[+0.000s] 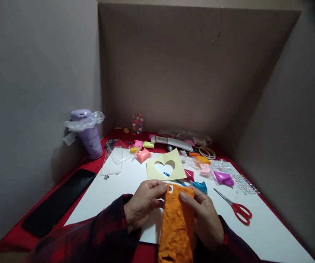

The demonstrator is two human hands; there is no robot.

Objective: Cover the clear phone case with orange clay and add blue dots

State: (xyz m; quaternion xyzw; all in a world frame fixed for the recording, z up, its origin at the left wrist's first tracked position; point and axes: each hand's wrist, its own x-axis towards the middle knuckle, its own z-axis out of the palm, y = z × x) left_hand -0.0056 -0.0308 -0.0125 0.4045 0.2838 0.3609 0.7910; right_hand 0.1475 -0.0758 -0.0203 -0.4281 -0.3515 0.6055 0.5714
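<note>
An orange clay-covered phone case is held upright near the front edge of the white board, its surface lumpy, with a small opening at its upper left. My left hand pinches its upper left edge between thumb and fingers. At the upper right, my right hand grips the case, the thumb lying on the orange clay and the fingers partly hidden behind. Just beyond the case lies a pale yellow paper with a heart-shaped cutout.
Red scissors lie right on the white board, near purple clay and blue clay. Clear cases lie left. A black phone and a purple cup stand farther left. Cardboard walls surround the table.
</note>
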